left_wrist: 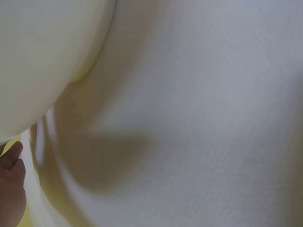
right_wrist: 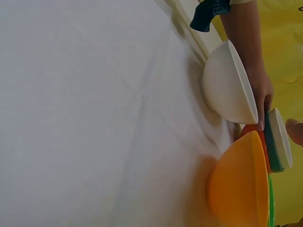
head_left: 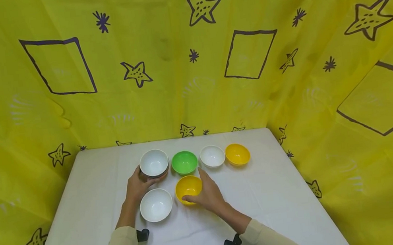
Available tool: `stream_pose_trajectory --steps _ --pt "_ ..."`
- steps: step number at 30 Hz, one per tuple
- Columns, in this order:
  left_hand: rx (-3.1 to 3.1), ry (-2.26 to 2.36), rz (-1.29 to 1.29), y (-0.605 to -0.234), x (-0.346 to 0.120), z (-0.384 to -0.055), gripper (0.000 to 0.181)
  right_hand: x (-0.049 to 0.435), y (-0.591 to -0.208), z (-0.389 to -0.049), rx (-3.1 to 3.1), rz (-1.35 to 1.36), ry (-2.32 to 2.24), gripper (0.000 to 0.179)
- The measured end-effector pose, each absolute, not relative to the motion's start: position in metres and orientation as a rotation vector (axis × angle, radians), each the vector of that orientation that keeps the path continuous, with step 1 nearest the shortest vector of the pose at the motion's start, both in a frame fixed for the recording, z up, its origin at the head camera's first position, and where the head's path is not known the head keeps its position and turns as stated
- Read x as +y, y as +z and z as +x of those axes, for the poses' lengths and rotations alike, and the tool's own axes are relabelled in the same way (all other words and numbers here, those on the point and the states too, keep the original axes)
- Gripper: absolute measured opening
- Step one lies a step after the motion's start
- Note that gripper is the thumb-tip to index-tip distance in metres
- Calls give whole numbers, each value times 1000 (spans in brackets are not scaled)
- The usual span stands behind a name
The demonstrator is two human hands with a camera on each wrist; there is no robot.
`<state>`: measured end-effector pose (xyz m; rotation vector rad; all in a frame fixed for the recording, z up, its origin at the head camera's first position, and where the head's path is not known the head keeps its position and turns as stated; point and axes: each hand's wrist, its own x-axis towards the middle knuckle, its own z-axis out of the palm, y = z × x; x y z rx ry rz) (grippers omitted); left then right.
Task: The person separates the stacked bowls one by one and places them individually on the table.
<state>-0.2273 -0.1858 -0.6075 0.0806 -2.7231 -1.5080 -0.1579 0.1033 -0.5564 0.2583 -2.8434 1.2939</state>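
At the back left, my left hand (head_left: 138,186) holds a stack of bowls from its left and front sides. A white bowl (head_left: 154,163) tops the stack, over a teal bowl (right_wrist: 274,146) and an orange-red bowl (right_wrist: 247,129). Fingers beyond the stack are hidden. My right hand (head_left: 209,191) spreads over the right side of a yellow bowl (head_left: 188,185), thumb reaching across the near rim. In the right wrist view that thumb (right_wrist: 295,131) shows apart from the yellow bowl, above its rim. Between my forearms and the stack sits a single white bowl (head_left: 156,205).
A green bowl (head_left: 184,162), another white bowl (head_left: 212,156) and another yellow bowl (head_left: 237,154) stand in a row right of the stack. A white cloth covers the table (head_left: 270,210). Yellow patterned curtains (head_left: 176,100) enclose its back and sides.
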Motion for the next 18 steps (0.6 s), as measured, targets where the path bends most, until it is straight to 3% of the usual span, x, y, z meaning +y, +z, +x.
stream_pose_trajectory --steps 12,18 --pt "-2720 -1502 73 -606 -187 -225 105 83 -531 -188 -2734 454 1327 119" --pt "-2709 -1513 59 -606 -186 -225 105 72 -517 -203 -2776 410 1255 122"
